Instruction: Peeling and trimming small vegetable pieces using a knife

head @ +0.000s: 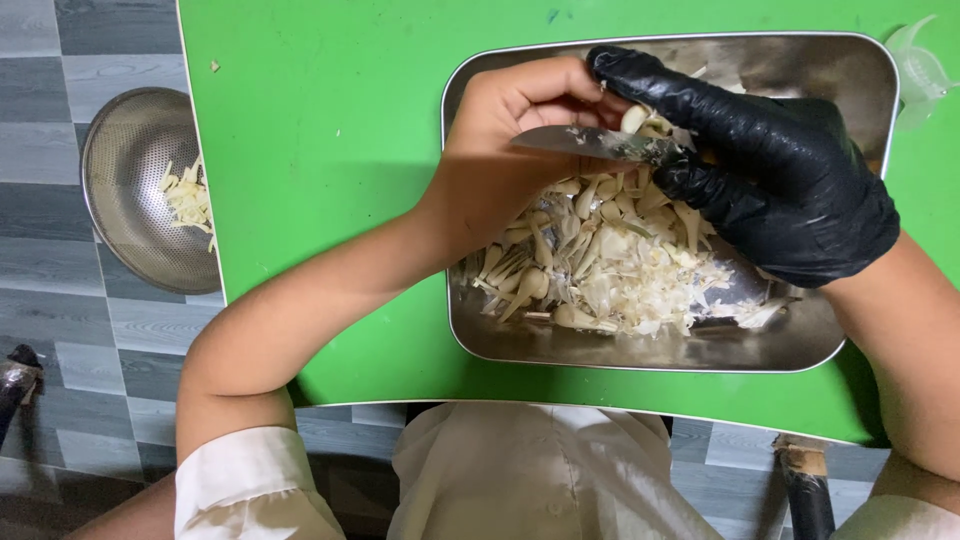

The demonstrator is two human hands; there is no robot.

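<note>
1. Fingers, left hand (pixel 520 130): bare, curled over the far side of the tray and closed on something small that the knuckles mostly hide. It is likely a garlic clove, steadied against the blade.
2. Fingers, right hand (pixel 780 180): in a black glove, clenched on the handle of a knife (pixel 590 143). The blade points toward the left hand and lies nearly flat, well placed for trimming or peeling. One pale garlic clove (pixel 634 118) shows just above the blade, between the two hands.
3. Tray (pixel 660 355): rectangular metal with rounded corners, set on the surface straight in front of the person, so that scraps drop into it.
4. Garlic pile (pixel 600 265): cloves and papery skins heaped in the middle of the tray, directly below both hands.
5. Surface (pixel 320 150): green, carrying the tray.
6. Strainer (pixel 130 170): round perforated metal bowl on the grey tiled floor, left of the surface, holding a few pale pieces kept apart from the scraps.
7. Clear plastic cup (pixel 918 70): at the far right edge, well apart from the hands.
</note>
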